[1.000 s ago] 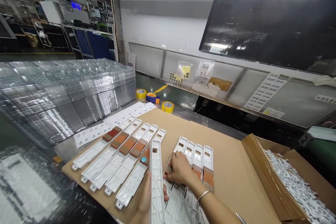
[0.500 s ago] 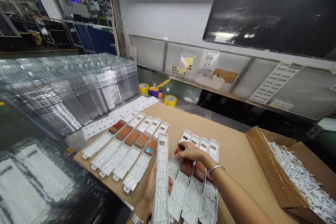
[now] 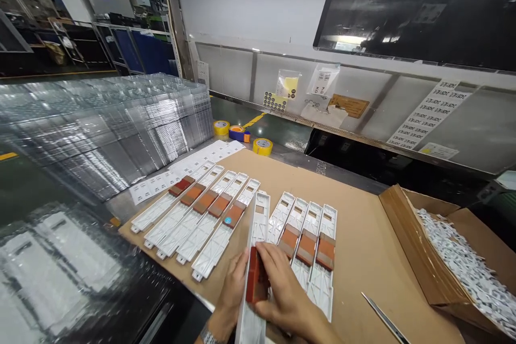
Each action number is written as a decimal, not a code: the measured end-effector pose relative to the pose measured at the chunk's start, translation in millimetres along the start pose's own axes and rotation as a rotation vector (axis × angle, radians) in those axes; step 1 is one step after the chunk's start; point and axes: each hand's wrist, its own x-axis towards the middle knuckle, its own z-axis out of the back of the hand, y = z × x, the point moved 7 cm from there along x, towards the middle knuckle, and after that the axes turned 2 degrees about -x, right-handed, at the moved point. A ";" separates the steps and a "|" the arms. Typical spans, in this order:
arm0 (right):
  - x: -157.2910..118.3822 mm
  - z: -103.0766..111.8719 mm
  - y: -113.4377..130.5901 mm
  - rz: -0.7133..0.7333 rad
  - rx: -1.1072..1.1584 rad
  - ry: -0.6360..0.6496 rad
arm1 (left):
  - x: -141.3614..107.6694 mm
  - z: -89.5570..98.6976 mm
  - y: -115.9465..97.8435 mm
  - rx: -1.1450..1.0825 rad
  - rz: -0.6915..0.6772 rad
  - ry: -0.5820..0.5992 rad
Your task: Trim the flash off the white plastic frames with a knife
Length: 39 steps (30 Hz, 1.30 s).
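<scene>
My left hand [image 3: 230,293] is wrapped around the edge of a long white plastic strip [image 3: 260,217], tilted up off the cardboard. With my right hand [image 3: 288,295] I grip a reddish-brown block [image 3: 253,277] set on that strip; the hand hides part of the block. To the left lies a row of several like strips [image 3: 213,250], each with a brown block [image 3: 205,201] across it. Another group of strips [image 3: 322,287] lies to the right, brown blocks [image 3: 325,251] showing on several of them.
Brown cardboard [image 3: 355,236] covers the table. On the right stands a carton [image 3: 419,274] of small white parts, with a pointed metal tool [image 3: 382,314] near it. Clear plastic trays [image 3: 161,123] are stacked at left. Tape rolls [image 3: 263,146] and label sheets [image 3: 177,174] lie behind.
My right hand has lifted a brown block from the right-hand group and brought it left onto the held strip. The metal tool, hidden by my arm before, now shows.
</scene>
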 end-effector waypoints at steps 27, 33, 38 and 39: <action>0.2 -13.0 -13.8 -0.583 0.392 -0.543 | -63.0 -3.9 -3.0 0.233 -0.142 0.181; 12.7 -20.4 -17.2 -0.537 0.320 -0.490 | -57.7 18.8 -4.4 0.234 -0.109 0.025; 4.0 -18.6 -27.2 -0.488 0.102 -0.481 | -34.5 12.4 -60.5 0.279 -0.103 0.119; 1.1 -24.8 -26.3 -0.456 0.045 -0.448 | -26.7 10.1 -75.7 0.335 -0.145 0.137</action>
